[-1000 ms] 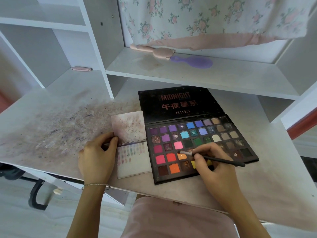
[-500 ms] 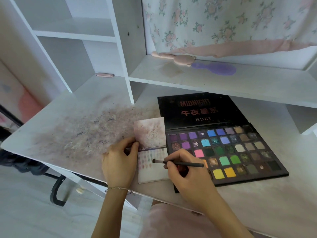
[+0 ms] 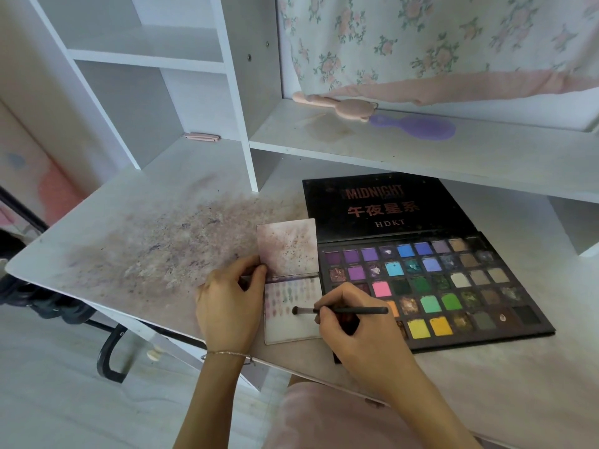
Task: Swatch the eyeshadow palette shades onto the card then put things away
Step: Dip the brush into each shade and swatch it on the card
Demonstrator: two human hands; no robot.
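I see a white desk [image 3: 162, 202], its top smeared with purple-pink powder stains left of the palette. The open eyeshadow palette [image 3: 431, 286] lies flat on the desk, lid folded back away from me. The swatch card [image 3: 293, 328] lies on the desk touching the palette's left edge, with a stained square sheet [image 3: 287, 246] just behind the card. A small pink clip [image 3: 201, 137] sits on the desk well behind and left of the palette, at the foot of the shelf unit. The shelf [image 3: 421, 157] runs above and behind the palette; on it lie a pink brush [image 3: 337, 105] and a purple brush [image 3: 418, 127], touching.
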